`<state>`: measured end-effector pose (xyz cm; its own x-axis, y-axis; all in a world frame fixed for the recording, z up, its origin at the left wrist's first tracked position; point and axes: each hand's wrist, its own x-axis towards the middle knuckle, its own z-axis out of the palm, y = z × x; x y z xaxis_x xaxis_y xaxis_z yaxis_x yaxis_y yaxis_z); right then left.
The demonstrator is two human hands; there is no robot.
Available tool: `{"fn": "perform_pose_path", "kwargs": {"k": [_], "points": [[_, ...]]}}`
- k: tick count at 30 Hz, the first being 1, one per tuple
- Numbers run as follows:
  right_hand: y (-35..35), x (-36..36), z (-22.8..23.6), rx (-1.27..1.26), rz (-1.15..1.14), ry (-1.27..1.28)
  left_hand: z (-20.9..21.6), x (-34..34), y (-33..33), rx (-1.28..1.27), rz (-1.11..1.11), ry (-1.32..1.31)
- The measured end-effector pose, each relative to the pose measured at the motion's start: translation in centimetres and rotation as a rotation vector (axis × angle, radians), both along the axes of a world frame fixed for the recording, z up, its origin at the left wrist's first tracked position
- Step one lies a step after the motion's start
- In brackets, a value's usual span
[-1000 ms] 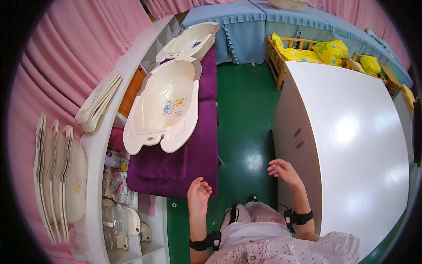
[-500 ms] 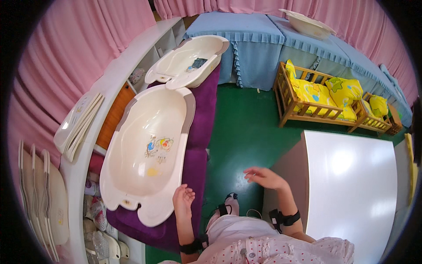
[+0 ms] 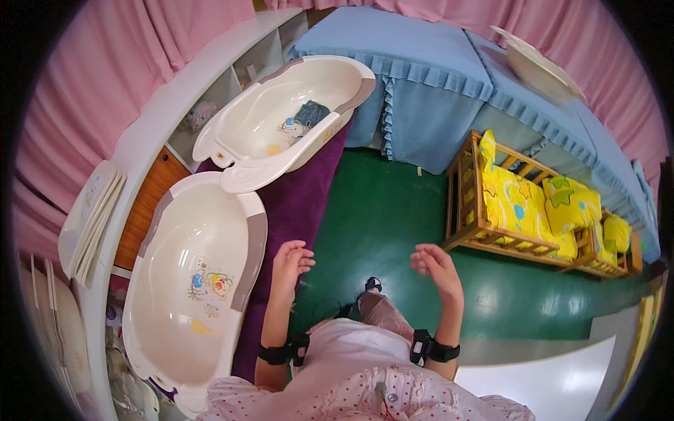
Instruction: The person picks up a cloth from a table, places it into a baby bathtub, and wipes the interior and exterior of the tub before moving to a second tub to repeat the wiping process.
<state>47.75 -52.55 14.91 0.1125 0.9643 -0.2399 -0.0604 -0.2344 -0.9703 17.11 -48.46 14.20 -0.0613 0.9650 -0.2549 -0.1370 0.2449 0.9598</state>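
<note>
My left hand (image 3: 289, 265) is raised over the purple cloth edge, its fingers loosely bent and nothing in them. Nearest to it is a cream baby bathtub (image 3: 175, 319) with grey-brown rim sections and a cartoon print on its floor. My right hand (image 3: 437, 268), also open and holding nothing, hangs above the green floor to the right. Farther off, a second cream baby bathtub (image 3: 256, 119) overlaps the first one's far rim. Inside it lies a dark blue folded cloth (image 3: 311, 114).
Purple cloth (image 3: 295, 203) runs under the tubs. A blue-skirted table (image 3: 393, 42) at the back bears another pale tub (image 3: 537, 67). Wooden doll beds (image 3: 472, 235) with yellow bedding stand at the right. White panels (image 3: 91, 217) lean on the left shelf; a white surface (image 3: 547, 375) is lower right.
My body has moved forward, so the near tub sits lower and the white surface has slipped toward the lower right. Both hands have risen in view, still holding nothing.
</note>
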Motion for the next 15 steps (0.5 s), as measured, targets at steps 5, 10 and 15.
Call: {"fn": "perform_pose_path", "kwargs": {"k": [5,10,15], "points": [[11.9,1.8,0.2,0.108,0.038,-0.061,0.2,0.8,8.8,0.389,0.138,0.729],[19.9,0.3,-2.5,-0.036,0.426,-0.028,-0.5,-0.1,14.8,0.207,0.232,0.873],[31.0,-1.1,-3.6,0.105,0.759,-0.607,-1.7,-2.1,21.7,0.294,-0.019,1.185]]}}
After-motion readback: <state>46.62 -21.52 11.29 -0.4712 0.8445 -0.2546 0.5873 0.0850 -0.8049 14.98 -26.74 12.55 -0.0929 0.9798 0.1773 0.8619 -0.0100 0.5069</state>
